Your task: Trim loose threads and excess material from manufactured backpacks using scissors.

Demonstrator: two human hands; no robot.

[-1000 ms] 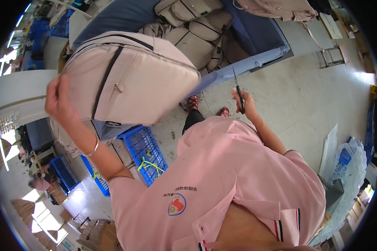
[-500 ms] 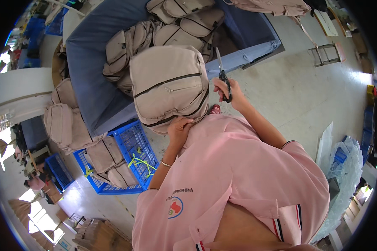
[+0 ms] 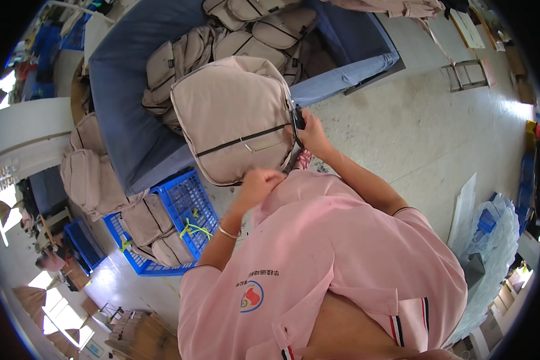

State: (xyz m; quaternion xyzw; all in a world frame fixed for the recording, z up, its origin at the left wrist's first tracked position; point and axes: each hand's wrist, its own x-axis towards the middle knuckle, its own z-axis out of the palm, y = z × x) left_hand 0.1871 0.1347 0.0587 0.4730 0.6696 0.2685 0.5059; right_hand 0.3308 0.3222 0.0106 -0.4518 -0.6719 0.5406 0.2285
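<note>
A beige backpack [image 3: 234,114] with dark piping and a zipped front pocket is held up before me, at the near edge of the blue bin. In my right hand [image 3: 315,137] is a pair of scissors [image 3: 299,122]; its black handle shows against the bag's right side, and the blades are mostly out of sight there. My left hand [image 3: 260,187] is at the backpack's lower edge, close to my shirt. Motion smears its fingers, so whether they grip the fabric is unclear.
The large blue fabric bin [image 3: 126,78] ahead holds several more beige backpacks [image 3: 249,51]. To the left stands a blue plastic crate [image 3: 189,201] with bags inside, and beyond it more bags [image 3: 90,174] are piled. A metal-framed stool [image 3: 465,76] is at the far right.
The backpack has turned and shifted slightly left. My right hand has brought the scissors from beside the bag, blades up, to its right edge. My left hand has moved slightly along the lower edge.
</note>
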